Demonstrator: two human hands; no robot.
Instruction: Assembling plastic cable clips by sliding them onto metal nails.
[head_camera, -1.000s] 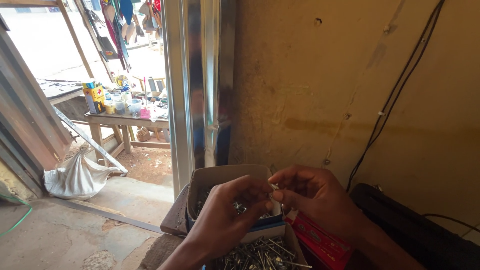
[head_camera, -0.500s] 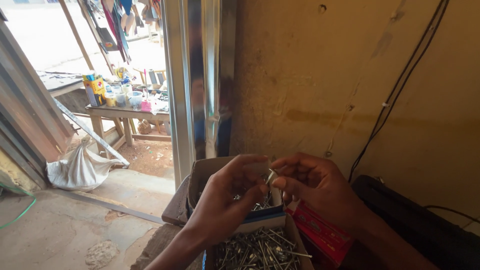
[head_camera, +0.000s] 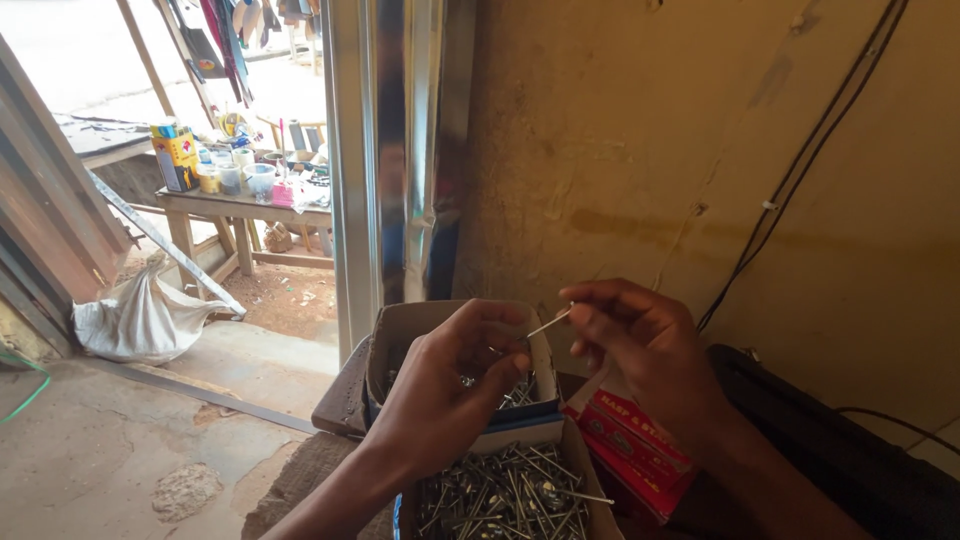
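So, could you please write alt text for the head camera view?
Two bare hands hold a thin nail between them: the right hand pinches its tip, the left hand its other end, above two open cardboard boxes of nails beside a yellow wall.

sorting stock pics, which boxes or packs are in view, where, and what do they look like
Open brown cardboard box of nails: bottom centre.
Open grey-brown cardboard box: behind it, under the left hand.
Flat red carton: below the right hand.
Yellow carton: outdoor wooden table.
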